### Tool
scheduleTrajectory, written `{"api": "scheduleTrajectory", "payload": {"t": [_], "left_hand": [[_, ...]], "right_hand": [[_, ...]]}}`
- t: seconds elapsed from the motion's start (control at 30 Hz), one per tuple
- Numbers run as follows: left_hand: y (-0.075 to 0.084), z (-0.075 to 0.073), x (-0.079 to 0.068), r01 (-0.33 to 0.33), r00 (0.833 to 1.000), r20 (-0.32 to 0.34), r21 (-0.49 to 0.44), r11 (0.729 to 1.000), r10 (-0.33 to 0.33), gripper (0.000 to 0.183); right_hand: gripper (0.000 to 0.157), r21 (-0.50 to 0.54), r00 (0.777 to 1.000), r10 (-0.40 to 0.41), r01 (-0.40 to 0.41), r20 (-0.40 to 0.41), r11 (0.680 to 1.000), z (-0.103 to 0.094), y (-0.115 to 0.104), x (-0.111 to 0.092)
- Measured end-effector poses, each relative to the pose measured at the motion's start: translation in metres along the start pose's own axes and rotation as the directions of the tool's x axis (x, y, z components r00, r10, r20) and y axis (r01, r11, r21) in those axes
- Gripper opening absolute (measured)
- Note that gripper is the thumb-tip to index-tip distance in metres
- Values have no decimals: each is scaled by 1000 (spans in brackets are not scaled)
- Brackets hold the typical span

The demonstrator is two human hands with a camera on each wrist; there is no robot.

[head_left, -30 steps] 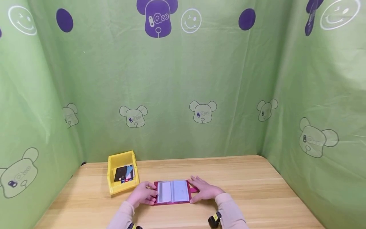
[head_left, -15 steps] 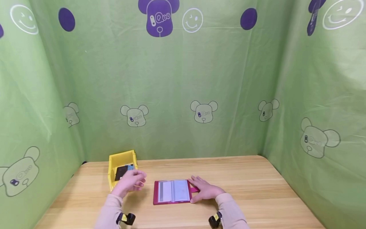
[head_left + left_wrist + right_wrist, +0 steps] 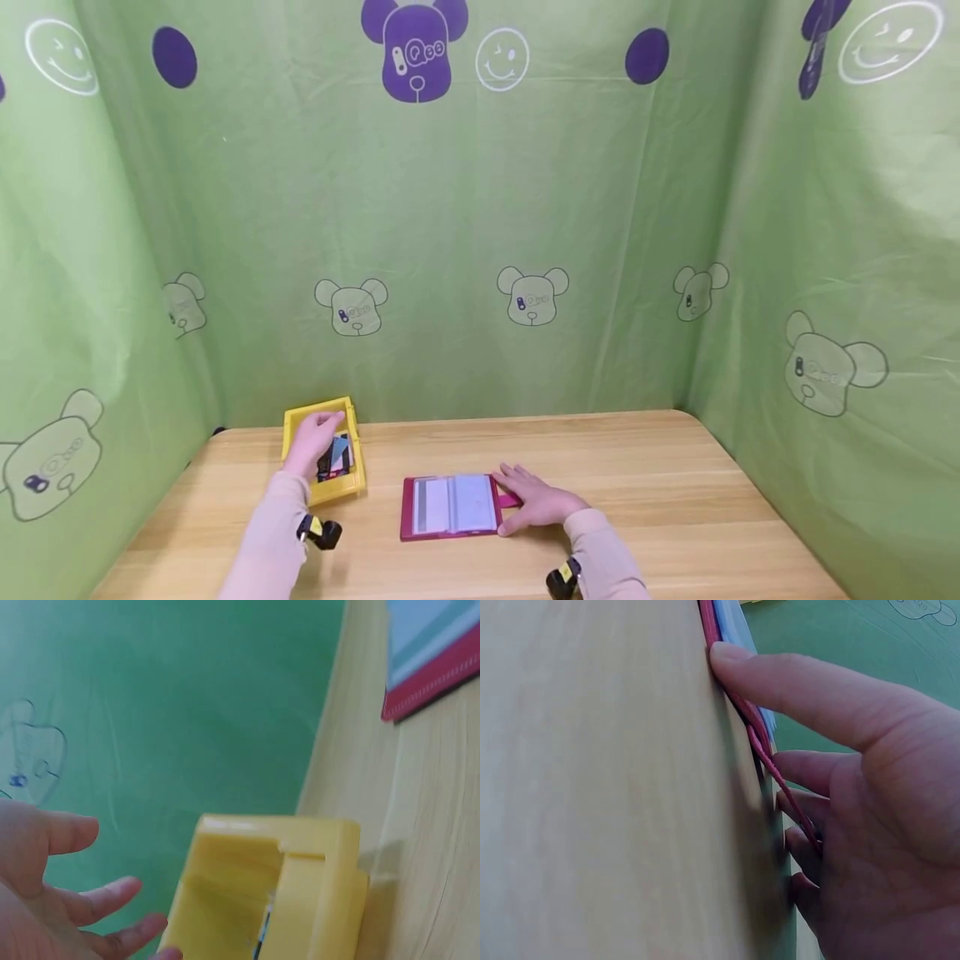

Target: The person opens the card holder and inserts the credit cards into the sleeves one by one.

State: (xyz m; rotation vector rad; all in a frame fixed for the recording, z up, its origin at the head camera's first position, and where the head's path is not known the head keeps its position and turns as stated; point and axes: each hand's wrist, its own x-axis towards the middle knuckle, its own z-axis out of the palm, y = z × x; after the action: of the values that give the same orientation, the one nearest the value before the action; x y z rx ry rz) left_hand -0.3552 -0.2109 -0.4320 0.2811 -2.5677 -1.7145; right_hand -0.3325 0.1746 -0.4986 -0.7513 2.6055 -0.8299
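Note:
A red card holder (image 3: pixel 471 503) with clear plastic sleeves lies spread flat on the table. My right hand (image 3: pixel 538 500) rests at its right edge, over the strap (image 3: pixel 509 499). In the right wrist view, the thumb of that hand (image 3: pixel 885 772) touches the red edge (image 3: pixel 742 709). My left hand (image 3: pixel 311 437) is over the yellow bin (image 3: pixel 339 490), above several cards (image 3: pixel 340 455), some of which it hides. The left wrist view shows that hand (image 3: pixel 45 900) with fingers spread loosely beside the bin wall (image 3: pixel 304 900), nothing seen between them.
The wooden table (image 3: pixel 637 475) extends to the right and behind the card holder. Green printed cloth (image 3: pixel 450 208) hangs on the back and both sides. Each wrist wears a small black camera (image 3: pixel 562 578).
My left hand has left the card holder's left edge and moved left and away from me, over the bin. My right hand has stayed on the right edge.

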Motion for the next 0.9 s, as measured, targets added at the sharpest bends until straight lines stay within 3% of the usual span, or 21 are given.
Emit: {"api": "scheduleTrajectory", "payload": {"t": [0.2, 0.5, 0.73, 0.9], "left_hand": [[-7, -4, 17, 57, 997, 60, 22, 998, -58, 67], [-22, -7, 39, 95, 990, 94, 81, 992, -103, 73], [-30, -8, 39, 148, 979, 120, 141, 979, -166, 80], [-32, -6, 37, 154, 979, 107, 180, 971, -175, 80]], "right_hand": [[99, -3, 1000, -2, 2, -3, 1000, -1, 0, -1], [99, -5, 1000, -2, 2, -12, 1000, -2, 1, 0], [99, -7, 1000, -5, 5, -5, 1000, 0, 3, 1], [98, -2, 1000, -11, 11, 1, 1000, 1, 4, 1]]}}
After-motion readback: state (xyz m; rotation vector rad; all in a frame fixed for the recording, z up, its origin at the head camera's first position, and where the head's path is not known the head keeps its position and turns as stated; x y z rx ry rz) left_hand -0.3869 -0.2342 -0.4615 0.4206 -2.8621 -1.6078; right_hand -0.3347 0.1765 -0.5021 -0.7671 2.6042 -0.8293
